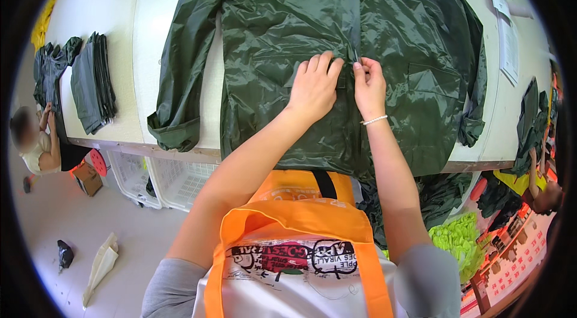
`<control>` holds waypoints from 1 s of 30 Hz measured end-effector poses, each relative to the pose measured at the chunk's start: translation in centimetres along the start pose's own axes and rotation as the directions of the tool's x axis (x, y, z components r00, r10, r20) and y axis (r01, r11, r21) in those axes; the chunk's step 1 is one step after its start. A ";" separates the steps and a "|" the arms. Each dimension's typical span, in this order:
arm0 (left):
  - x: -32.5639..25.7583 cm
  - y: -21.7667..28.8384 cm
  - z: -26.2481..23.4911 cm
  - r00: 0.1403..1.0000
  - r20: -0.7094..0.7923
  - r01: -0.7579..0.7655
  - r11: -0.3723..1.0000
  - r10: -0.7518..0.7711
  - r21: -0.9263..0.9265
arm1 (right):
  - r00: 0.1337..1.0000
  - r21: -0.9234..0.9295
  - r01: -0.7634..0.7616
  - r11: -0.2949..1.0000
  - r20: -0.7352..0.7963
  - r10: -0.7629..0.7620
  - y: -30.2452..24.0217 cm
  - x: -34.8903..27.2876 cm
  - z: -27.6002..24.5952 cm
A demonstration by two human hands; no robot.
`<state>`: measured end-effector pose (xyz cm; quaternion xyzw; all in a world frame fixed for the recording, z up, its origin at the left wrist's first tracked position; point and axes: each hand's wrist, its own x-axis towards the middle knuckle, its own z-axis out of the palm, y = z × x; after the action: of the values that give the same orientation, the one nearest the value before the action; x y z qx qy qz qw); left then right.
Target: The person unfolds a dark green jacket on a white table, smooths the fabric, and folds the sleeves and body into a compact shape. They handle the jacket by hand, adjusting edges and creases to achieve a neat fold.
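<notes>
A dark green rain jacket (384, 24) lies spread front-up on a white table (156, 30), its hem hanging over the near edge. My left hand (314, 87) presses on the jacket just left of the front opening, fingertips at the zipper line. My right hand (368, 87), with a white bead bracelet at the wrist, pinches the zipper pull (356, 57) on the front seam. The left sleeve (183, 72) runs down to a cuff near the table's edge.
A stack of folded dark green garments (93, 81) sits at the table's left. Paper sheets (508, 42) lie at the right. White crates (174, 183) stand under the table. A person (33, 141) sits at left, another (541, 189) at right. I wear an orange apron (294, 222).
</notes>
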<state>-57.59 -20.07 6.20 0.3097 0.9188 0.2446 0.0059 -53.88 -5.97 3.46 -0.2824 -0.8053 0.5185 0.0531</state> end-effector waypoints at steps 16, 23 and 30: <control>-0.1 -2.2 4.5 0.990 -0.143 -0.020 0.984 -0.005 -0.178 | 0.992 -0.078 0.117 0.990 -0.032 -0.120 0.3 -2.1 0.0; -0.1 -2.6 4.8 0.982 -0.191 -0.038 0.975 -0.005 -0.221 | 0.983 -0.090 0.169 0.982 -0.052 -0.174 0.3 -2.0 0.6; -0.1 -2.7 4.7 0.979 -0.204 -0.043 0.969 -0.008 -0.242 | 0.986 -0.001 0.161 0.987 -0.053 -0.160 0.7 -1.6 0.8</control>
<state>-58.27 -19.86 0.82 0.2881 0.8746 0.3865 -0.0519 -52.54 -7.23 2.83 -0.2302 -0.8230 0.5061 0.1164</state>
